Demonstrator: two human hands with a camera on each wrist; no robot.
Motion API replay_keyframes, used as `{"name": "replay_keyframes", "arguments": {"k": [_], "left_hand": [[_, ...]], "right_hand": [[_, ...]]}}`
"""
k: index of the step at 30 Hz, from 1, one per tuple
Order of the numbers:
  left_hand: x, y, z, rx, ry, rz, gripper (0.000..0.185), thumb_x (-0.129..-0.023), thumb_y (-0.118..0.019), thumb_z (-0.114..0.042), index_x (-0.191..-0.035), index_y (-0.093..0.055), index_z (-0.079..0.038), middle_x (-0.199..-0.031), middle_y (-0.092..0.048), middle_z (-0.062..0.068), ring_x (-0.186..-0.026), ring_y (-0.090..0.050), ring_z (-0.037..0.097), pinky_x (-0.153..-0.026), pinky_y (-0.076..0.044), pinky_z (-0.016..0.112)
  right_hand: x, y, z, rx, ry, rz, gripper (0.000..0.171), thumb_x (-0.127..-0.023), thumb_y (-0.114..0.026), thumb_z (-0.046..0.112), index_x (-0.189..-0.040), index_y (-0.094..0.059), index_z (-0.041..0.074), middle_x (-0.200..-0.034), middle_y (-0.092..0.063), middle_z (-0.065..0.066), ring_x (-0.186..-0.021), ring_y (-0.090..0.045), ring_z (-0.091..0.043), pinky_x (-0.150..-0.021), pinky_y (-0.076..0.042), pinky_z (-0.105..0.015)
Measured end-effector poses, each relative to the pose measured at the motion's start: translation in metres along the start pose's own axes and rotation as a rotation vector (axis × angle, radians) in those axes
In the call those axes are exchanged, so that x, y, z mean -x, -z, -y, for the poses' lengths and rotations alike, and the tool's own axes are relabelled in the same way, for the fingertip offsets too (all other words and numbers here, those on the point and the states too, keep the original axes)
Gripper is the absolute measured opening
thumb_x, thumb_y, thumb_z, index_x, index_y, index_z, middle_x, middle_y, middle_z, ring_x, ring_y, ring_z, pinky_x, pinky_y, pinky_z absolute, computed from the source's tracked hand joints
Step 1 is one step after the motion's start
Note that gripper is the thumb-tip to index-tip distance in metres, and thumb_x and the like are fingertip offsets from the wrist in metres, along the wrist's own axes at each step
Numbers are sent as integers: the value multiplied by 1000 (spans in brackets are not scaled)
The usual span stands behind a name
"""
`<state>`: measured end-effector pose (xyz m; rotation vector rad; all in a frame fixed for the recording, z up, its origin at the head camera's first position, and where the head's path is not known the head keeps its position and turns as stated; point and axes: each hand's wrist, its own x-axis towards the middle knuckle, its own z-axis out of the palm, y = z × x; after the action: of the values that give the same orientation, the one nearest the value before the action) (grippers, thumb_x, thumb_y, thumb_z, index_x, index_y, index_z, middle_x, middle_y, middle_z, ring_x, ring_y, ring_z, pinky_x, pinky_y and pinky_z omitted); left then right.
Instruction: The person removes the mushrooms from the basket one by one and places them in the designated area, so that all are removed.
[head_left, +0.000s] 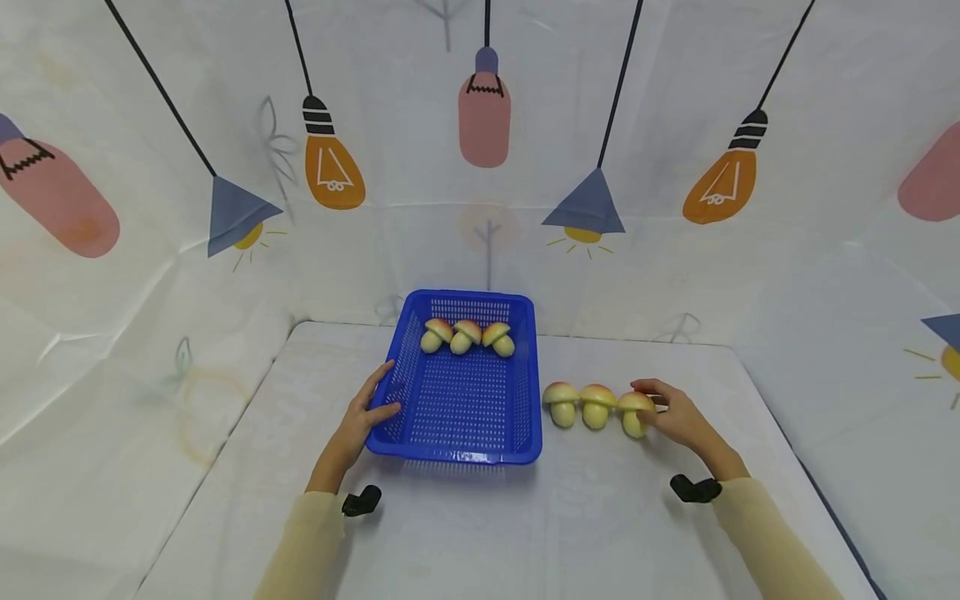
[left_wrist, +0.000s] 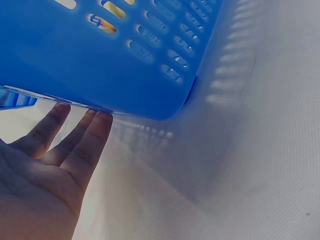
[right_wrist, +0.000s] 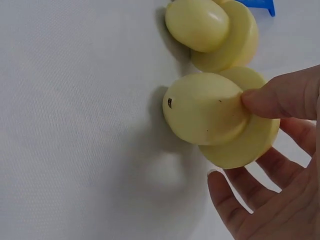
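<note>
Left hand (head_left: 365, 414): resting flat, fingers straight, against the blue perforated plastic basket (head_left: 459, 433).
Right hand (head_left: 672, 414): pinching the rightmost yellow toy mushroom (head_left: 633, 412) on the white table (head_left: 525, 533).

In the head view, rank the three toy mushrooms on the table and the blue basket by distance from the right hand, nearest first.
1. Right mushroom, pinched by the right hand.
2. Middle mushroom, beside it.
3. Left mushroom, next to the basket.
4. Blue basket, farthest left.
</note>
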<state>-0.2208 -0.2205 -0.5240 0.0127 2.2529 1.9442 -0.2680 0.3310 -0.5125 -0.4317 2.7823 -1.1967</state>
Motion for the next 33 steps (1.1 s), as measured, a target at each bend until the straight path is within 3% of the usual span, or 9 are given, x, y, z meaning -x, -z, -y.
{"name": "replay_keyframes", "arguments": {"k": [33], "left_hand": [[2,-2,-3,19,12,-6,76,-100,-60,-20,-162,-23,-46,-170,-20,16,-150,-32,43,-120,-27,65]], "right_hand": [[-1,-2,-7,-1,-49,15,53,-94,-71,10,-142,-53,-3,-142,-56,-29,-125,-57,-54,-96,-52,-59]]}}
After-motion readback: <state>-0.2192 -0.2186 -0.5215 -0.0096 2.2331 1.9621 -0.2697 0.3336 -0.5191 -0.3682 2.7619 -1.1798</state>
